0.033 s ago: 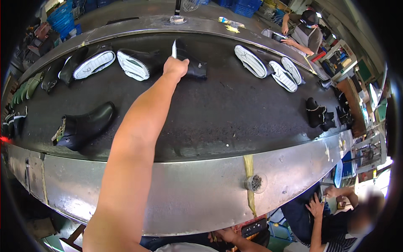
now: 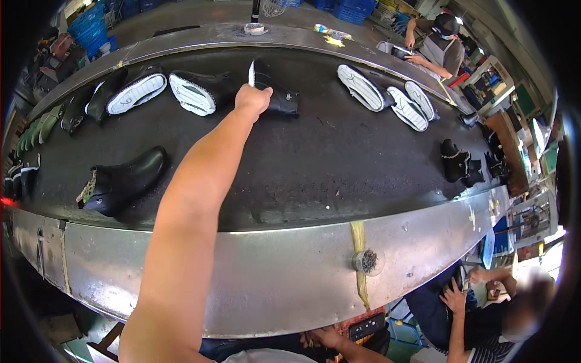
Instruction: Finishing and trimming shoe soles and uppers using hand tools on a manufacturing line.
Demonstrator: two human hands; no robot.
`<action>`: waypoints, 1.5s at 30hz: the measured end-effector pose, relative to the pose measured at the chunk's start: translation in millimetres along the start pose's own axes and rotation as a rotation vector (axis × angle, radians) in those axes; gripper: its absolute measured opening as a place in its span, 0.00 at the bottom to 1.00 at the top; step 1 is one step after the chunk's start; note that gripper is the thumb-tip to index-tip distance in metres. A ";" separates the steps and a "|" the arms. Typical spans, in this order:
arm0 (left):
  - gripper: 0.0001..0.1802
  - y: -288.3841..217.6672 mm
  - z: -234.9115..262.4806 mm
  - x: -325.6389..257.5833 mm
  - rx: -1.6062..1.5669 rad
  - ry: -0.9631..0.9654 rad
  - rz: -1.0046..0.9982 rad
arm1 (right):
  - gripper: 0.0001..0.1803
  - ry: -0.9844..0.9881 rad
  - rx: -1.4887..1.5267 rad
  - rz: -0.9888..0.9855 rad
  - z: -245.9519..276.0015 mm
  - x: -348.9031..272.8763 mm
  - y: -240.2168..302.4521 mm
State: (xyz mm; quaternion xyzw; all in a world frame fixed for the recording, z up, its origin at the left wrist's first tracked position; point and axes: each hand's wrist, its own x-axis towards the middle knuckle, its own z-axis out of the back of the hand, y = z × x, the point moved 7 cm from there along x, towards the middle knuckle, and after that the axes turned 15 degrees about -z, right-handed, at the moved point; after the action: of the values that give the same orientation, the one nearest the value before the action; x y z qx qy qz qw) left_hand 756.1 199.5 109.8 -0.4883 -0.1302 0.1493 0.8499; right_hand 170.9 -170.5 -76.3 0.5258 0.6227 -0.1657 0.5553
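My left hand (image 2: 253,98) reaches far across the dark belt, its fingers closed on a black ankle boot (image 2: 279,101). That boot lies on its side, and a white sole edge shows beside my fingers. Low in the picture, near my lap, my right hand (image 2: 327,337) is curled round something small that I cannot make out. Left of the held boot lies another boot with its white sole (image 2: 192,95) turned toward me. A black boot (image 2: 124,181) rests on the belt's near left.
More boots with white soles (image 2: 362,88) lie at the far right; small black boots (image 2: 458,162) stand at right. On the near metal ledge (image 2: 290,272) sits a clear cup of small nails (image 2: 368,261). Co-workers sit at far right (image 2: 445,45) and near right (image 2: 484,314).
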 end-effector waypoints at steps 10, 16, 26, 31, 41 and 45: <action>0.40 -7.7 10.2 -110.5 -0.120 0.174 -0.009 | 0.26 0.016 0.164 -0.054 -21.5 -0.3 -30.1; 0.34 -37.1 58.9 -185.2 -0.744 0.199 0.240 | 0.26 -0.014 0.232 0.004 -39.4 -6.4 -55.4; 0.36 -83.4 263.4 -402.9 -1.689 0.338 -0.197 | 0.27 -0.017 0.132 0.006 -72.0 -0.8 -101.4; 0.48 -7.6 263.7 -543.7 -1.071 0.302 -0.218 | 0.27 -0.093 0.166 0.083 -84.6 -2.3 -136.7; 0.60 147.1 187.1 -774.2 -0.234 0.896 -0.299 | 0.29 -0.220 0.370 0.169 -110.2 -31.0 -186.6; 0.61 94.1 169.2 -785.6 0.212 0.938 -0.511 | 0.28 -0.334 0.379 0.168 -117.3 -42.0 -176.0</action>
State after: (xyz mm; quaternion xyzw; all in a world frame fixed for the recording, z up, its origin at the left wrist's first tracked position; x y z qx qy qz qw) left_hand -41.8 79.1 51.5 -0.3669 0.1644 -0.2836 0.8706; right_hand -44.4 -166.6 -67.9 0.6358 0.4343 -0.3171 0.5538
